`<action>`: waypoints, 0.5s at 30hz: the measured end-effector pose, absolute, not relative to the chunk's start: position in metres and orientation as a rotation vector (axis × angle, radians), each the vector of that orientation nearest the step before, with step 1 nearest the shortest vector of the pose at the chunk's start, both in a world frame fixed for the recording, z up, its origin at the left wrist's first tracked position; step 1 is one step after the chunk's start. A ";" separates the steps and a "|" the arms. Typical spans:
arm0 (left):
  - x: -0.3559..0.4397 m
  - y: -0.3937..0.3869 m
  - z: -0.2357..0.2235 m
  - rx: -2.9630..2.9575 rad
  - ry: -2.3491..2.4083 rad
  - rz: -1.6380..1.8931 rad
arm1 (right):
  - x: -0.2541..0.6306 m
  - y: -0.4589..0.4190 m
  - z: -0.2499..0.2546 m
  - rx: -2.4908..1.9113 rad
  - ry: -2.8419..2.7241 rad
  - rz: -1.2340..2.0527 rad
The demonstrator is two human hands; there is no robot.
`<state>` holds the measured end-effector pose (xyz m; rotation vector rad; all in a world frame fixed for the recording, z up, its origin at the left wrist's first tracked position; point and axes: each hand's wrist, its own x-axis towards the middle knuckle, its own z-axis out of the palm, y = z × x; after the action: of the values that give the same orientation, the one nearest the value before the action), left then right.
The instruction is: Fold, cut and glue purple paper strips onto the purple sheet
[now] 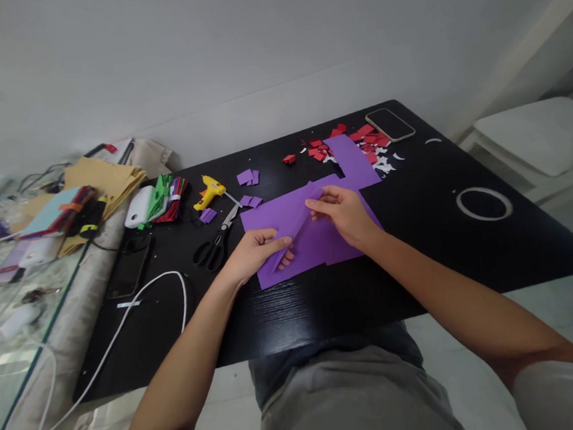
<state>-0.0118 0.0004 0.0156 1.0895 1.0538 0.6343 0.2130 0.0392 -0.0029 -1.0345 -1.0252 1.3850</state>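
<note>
A strip of purple paper slants between my two hands, above a larger purple sheet on the black table. My left hand pinches the strip's lower left end, thumb on top and fingers beneath. At the upper right end, my right hand grips it between thumb and fingers. Black-handled scissors lie left of the sheet, blades pointing towards it. Small cut purple pieces rest beyond the sheet. Another purple strip lies behind my right hand.
A yellow glue gun sits behind the scissors. Red paper pieces and white scraps are scattered near a phone at the back right. A white ring lies on the right. A white cable crosses the table's left side.
</note>
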 end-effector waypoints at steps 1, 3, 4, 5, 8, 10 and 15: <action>-0.012 0.001 0.016 1.098 1.050 0.637 | 0.215 0.041 -0.003 -1.030 -1.004 1.374; -0.012 0.001 0.017 1.123 1.041 0.641 | 0.218 0.044 -0.002 -1.020 -0.954 1.346; -0.013 0.002 0.018 1.140 1.040 0.644 | 0.219 0.046 -0.002 -1.019 -0.931 1.331; -0.014 0.002 0.018 1.156 1.045 0.649 | 0.220 0.047 -0.001 -1.018 -0.908 1.315; -0.018 0.006 0.019 1.157 1.115 0.733 | 0.221 0.049 0.000 -1.016 -0.841 1.286; -0.022 0.010 0.020 1.112 1.187 0.899 | 0.221 0.048 0.001 -1.020 -0.792 1.301; -0.031 0.022 0.022 0.929 1.198 1.421 | 0.220 0.039 0.005 -1.028 -1.027 1.539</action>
<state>-0.0312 0.0218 0.0225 0.9289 1.1978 1.4210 0.2198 0.0390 0.0046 -1.0278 -1.0274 1.5389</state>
